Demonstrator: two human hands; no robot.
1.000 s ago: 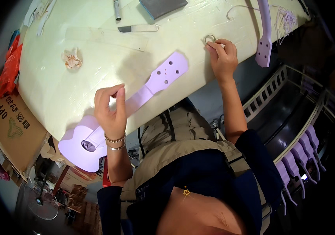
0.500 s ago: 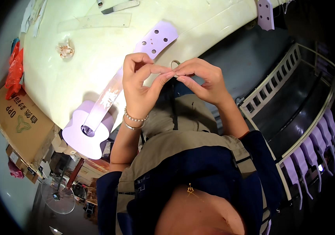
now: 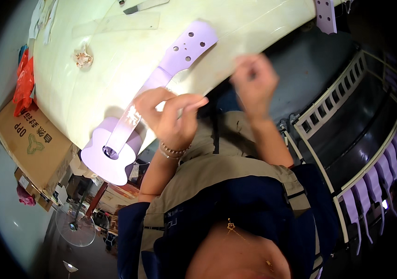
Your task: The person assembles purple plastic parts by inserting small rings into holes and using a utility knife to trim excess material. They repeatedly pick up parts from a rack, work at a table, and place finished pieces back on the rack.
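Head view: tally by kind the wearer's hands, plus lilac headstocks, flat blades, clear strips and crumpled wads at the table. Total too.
Hands: 2 (left hand, right hand)
Lilac headstocks: 2 (centre headstock, upper-right headstock)
Flat blade: 1, cut by frame
Clear strip: 1
Crumpled wad: 1
Total: 7
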